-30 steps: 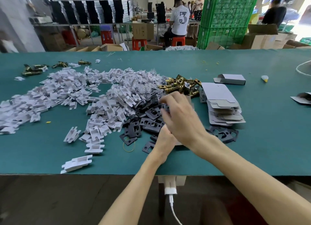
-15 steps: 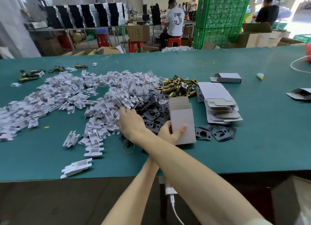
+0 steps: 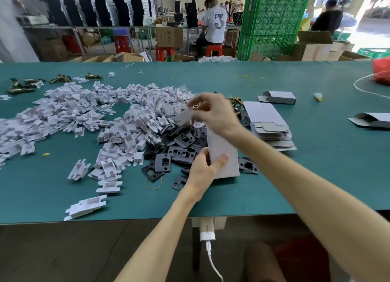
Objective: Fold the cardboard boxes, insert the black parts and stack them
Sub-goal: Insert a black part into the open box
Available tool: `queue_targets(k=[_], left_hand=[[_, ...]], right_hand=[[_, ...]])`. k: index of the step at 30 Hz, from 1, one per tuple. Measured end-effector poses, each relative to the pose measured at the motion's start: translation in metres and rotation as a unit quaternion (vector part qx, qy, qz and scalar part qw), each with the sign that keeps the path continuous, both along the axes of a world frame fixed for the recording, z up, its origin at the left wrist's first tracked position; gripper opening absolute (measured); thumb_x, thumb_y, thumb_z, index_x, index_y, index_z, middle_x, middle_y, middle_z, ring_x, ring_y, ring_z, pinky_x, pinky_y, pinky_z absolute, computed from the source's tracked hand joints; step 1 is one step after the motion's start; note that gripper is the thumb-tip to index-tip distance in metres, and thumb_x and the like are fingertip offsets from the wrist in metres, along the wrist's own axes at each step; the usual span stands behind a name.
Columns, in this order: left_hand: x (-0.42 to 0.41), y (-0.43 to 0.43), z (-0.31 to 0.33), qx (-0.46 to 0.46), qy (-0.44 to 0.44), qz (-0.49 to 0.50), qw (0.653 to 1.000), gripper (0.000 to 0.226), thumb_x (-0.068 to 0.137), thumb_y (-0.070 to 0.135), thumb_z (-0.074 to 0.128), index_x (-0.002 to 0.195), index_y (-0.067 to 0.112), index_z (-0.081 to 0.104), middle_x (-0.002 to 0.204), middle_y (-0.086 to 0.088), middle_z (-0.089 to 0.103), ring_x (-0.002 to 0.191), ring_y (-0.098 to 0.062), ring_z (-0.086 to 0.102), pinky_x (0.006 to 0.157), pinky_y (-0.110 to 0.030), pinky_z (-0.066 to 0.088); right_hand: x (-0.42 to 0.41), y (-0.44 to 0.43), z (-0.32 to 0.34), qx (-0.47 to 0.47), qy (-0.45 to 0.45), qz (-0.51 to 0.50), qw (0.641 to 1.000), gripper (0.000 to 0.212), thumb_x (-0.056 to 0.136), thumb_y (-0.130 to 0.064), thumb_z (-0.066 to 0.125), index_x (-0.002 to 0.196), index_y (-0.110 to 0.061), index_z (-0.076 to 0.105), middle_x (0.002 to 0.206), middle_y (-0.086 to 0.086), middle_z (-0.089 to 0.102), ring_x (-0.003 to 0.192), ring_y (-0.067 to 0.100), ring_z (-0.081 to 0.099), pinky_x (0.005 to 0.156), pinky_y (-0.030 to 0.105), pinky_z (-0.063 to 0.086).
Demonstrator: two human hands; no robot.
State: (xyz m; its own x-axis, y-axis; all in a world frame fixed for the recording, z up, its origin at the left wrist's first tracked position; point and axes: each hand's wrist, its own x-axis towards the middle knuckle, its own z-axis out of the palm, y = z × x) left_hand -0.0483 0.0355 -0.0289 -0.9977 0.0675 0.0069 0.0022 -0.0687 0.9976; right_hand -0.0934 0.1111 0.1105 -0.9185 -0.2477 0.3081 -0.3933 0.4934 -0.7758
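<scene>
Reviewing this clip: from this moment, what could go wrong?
1. The right hand pinches a blurred white piece by one end; it might slip into the black parts below.
2. The left hand grips the box only at its lower corner, so pushing anything in could tip or dent it.
3. The right forearm passes close to the stack of flat cardboard and could nudge it.

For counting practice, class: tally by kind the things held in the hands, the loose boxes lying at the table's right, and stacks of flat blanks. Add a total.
Box gripped by left hand: 1
Pale piece pinched by right hand: 1
Loose boxes: 2
Stack of flat blanks: 1
Total: 5
</scene>
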Motion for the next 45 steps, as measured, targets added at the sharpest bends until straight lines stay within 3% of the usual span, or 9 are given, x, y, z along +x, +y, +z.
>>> queue_targets(k=[4,9,15,19,24,30,35,42,45], left_hand=[[-0.001,0.001,-0.001,0.011,0.013,-0.016,1.0,0.043,0.089,0.033,0.079,0.125,0.016,0.06,0.119,-0.002,0.074,0.105,-0.013,0.072,0.084,-0.026,0.059],[0.002,-0.001,0.001,0.029,0.01,-0.034,0.999,0.055,0.081,0.039,0.079,0.128,0.016,0.061,0.12,-0.002,0.074,0.108,-0.015,0.072,0.085,-0.028,0.06],[0.001,-0.002,0.0,0.041,0.009,-0.029,0.999,0.051,0.082,0.037,0.077,0.126,0.016,0.062,0.119,-0.002,0.075,0.108,-0.016,0.072,0.088,-0.03,0.06],[-0.001,-0.002,-0.003,0.044,0.002,-0.016,0.999,0.035,0.095,0.028,0.072,0.126,0.016,0.062,0.119,0.0,0.075,0.107,-0.014,0.071,0.086,-0.028,0.059],[-0.007,-0.003,-0.008,0.089,-0.028,0.03,0.995,0.027,0.106,0.028,0.057,0.13,0.015,0.056,0.127,-0.003,0.07,0.12,-0.023,0.066,0.104,-0.041,0.054],[-0.011,-0.002,-0.011,0.085,-0.033,0.044,0.995,0.031,0.106,0.03,0.056,0.132,0.013,0.054,0.129,-0.009,0.068,0.12,-0.027,0.066,0.106,-0.048,0.053],[-0.01,-0.002,-0.012,0.06,-0.019,0.027,0.998,0.024,0.105,0.03,0.059,0.126,0.019,0.053,0.126,-0.003,0.069,0.113,-0.017,0.069,0.099,-0.035,0.057],[-0.007,0.0,-0.01,0.047,0.002,0.016,0.999,0.031,0.094,0.041,0.066,0.118,0.026,0.055,0.123,0.0,0.069,0.108,-0.012,0.069,0.095,-0.032,0.058],[-0.006,0.0,-0.01,0.03,0.012,0.01,0.999,0.027,0.095,0.038,0.068,0.117,0.026,0.057,0.118,0.002,0.07,0.1,-0.004,0.071,0.086,-0.026,0.058]], right_hand=[[-0.002,0.059,0.019,0.085,0.033,-0.073,0.993,0.018,0.093,-0.006,0.071,0.106,-0.014,0.077,0.093,0.006,0.076,0.08,0.014,0.072,0.073,0.021,0.057],[0.007,0.082,0.01,0.25,0.027,-0.061,0.966,0.025,0.094,-0.006,0.069,0.117,-0.017,0.068,0.099,0.003,0.074,0.09,0.019,0.067,0.08,0.029,0.048],[0.009,0.079,0.01,0.376,0.086,-0.034,0.922,0.016,0.096,-0.012,0.065,0.101,-0.021,0.077,0.102,-0.003,0.069,0.111,0.021,0.054,0.085,0.034,0.044],[0.008,0.077,0.008,0.356,0.078,-0.025,0.931,0.019,0.099,-0.014,0.06,0.108,-0.014,0.078,0.106,0.001,0.061,0.115,0.024,0.052,0.098,0.038,0.045],[0.005,0.083,-0.005,0.245,0.079,-0.126,0.958,0.021,0.099,-0.007,0.051,0.114,-0.008,0.065,0.114,0.012,0.063,0.106,0.03,0.058,0.095,0.045,0.048],[0.019,0.1,-0.049,0.409,-0.17,-0.052,0.895,0.048,0.086,-0.029,0.075,0.127,-0.011,0.058,0.123,0.009,0.06,0.111,0.029,0.059,0.095,0.043,0.051],[0.03,0.106,-0.071,0.436,-0.128,-0.07,0.888,0.042,0.081,-0.028,0.08,0.113,-0.009,0.06,0.117,0.012,0.052,0.11,0.032,0.054,0.093,0.042,0.048],[0.037,0.112,-0.067,0.394,-0.114,-0.113,0.905,0.034,0.092,-0.025,0.069,0.115,-0.013,0.047,0.109,0.015,0.063,0.092,0.036,0.063,0.082,0.046,0.054],[0.038,0.117,-0.066,0.268,-0.173,-0.101,0.942,0.025,0.09,-0.026,0.075,0.101,-0.01,0.059,0.089,0.009,0.071,0.064,0.022,0.07,0.052,0.031,0.053]])
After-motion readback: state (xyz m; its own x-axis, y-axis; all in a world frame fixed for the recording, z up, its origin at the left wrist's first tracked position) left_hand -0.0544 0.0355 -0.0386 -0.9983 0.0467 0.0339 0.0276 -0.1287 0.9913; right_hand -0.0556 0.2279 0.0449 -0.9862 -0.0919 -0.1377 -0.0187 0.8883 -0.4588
